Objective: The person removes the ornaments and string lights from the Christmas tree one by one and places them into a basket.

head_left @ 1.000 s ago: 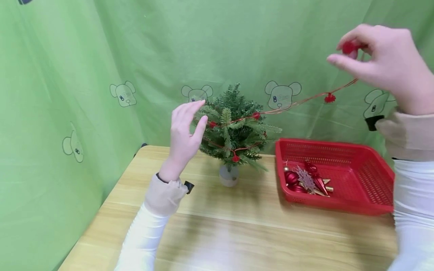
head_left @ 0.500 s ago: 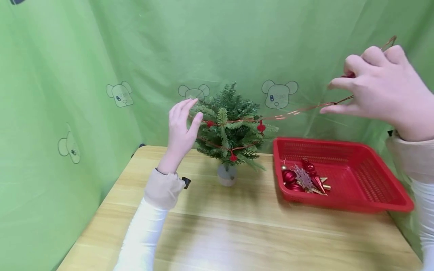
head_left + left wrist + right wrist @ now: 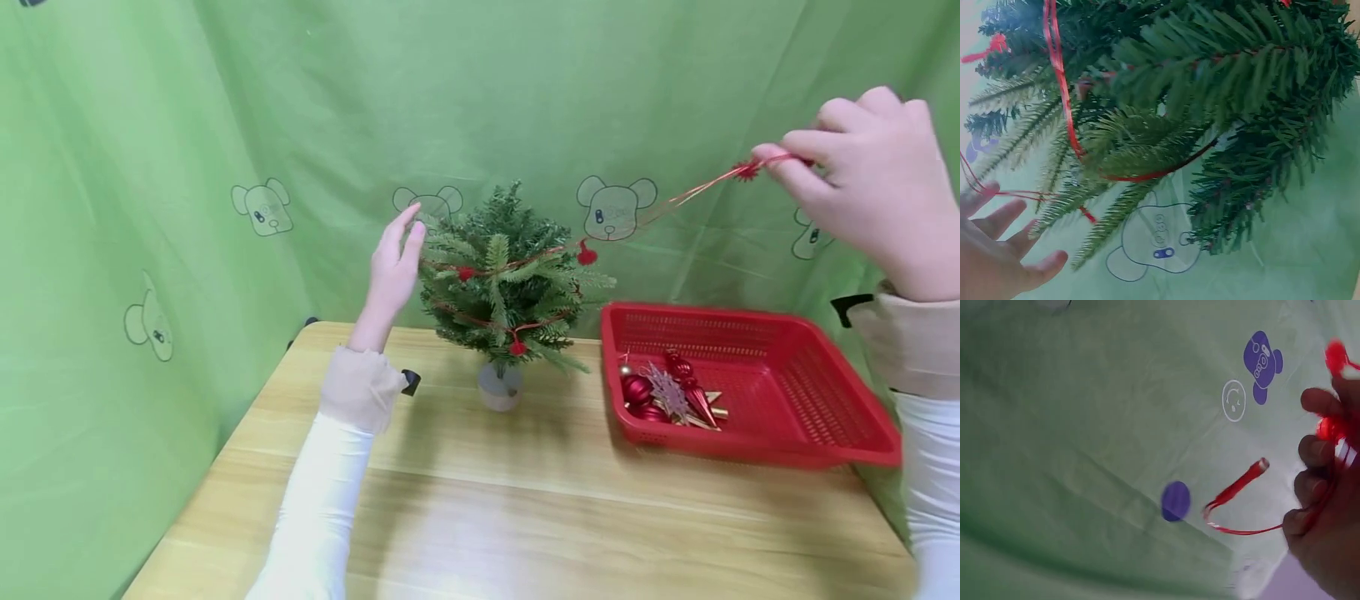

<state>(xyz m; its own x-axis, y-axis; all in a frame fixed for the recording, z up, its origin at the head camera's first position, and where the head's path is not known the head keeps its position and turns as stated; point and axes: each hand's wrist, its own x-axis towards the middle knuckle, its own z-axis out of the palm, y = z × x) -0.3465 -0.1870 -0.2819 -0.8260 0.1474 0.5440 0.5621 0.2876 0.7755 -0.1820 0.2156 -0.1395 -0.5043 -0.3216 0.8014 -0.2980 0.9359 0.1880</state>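
Observation:
A small Christmas tree (image 3: 504, 275) stands on the table in a pale round base (image 3: 500, 387). A red string garland (image 3: 587, 252) with red pom-poms winds across its branches and runs taut up to the right. Its far part is in my right hand (image 3: 873, 187), curled round the string with a pom-pom (image 3: 746, 172) just beyond the thumb. In the right wrist view, a loose red end (image 3: 1241, 481) hangs out of the fist. My left hand (image 3: 393, 267) is beside the tree's left branches, fingers fairly straight. In the left wrist view, string passes by its fingertips (image 3: 985, 190); contact is unclear.
On the right of the wooden table (image 3: 465, 517) is a red plastic basket (image 3: 757, 458). Red baubles (image 3: 637, 389), a glittery snowflake (image 3: 667, 392) and other ornaments lie in its left part. A green curtain (image 3: 480, 100) hangs behind and to the left.
My right hand has dipped, then risen slightly, curling tighter round the garland and pulling its span up at a slant. My left hand has turned more side-on and shifted slightly left.

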